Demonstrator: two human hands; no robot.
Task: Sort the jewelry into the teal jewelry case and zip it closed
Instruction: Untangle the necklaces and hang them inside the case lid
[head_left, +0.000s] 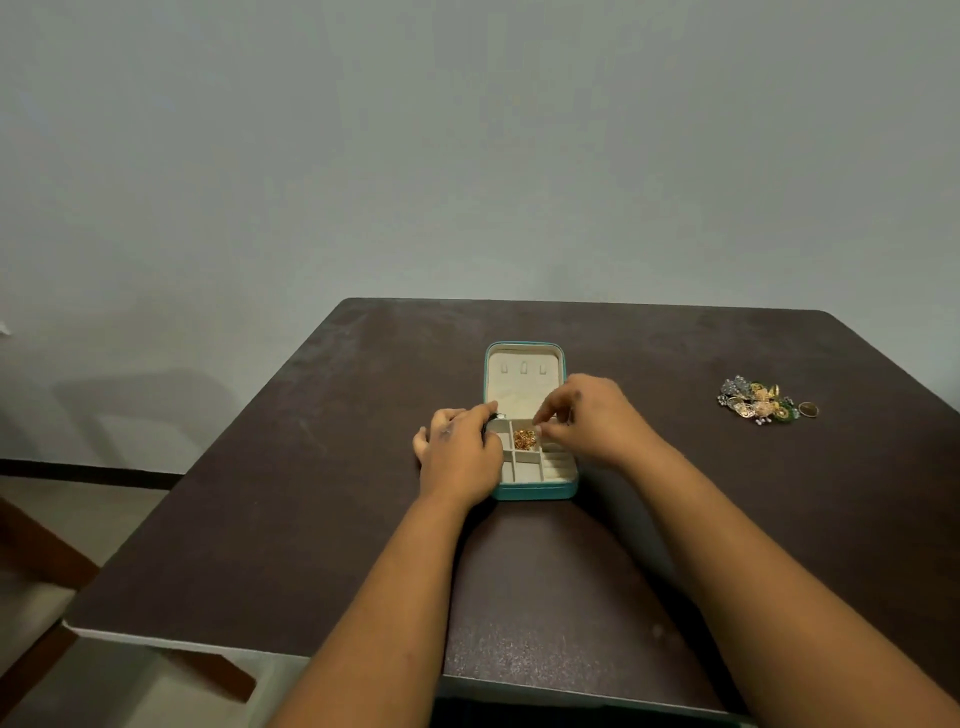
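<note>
The teal jewelry case (535, 491) lies open in the middle of the dark table, its cream lid (522, 382) folded back flat. A tangle of gold chain (524, 439) sits in an upper middle compartment. My left hand (457, 454) rests on the case's left edge, fingers curled over the rim near the zipper pull (500, 415). My right hand (587, 415) hovers over the compartments, thumb and fingers drawn together just above the gold chain; whether they pinch anything is unclear. A pile of loose jewelry (758, 401) lies far right.
A single ring (808, 409) lies beside the pile on the right. The dark table (311, 493) ends at its left and near edges; a chair (47, 571) stands lower left. A plain wall is behind.
</note>
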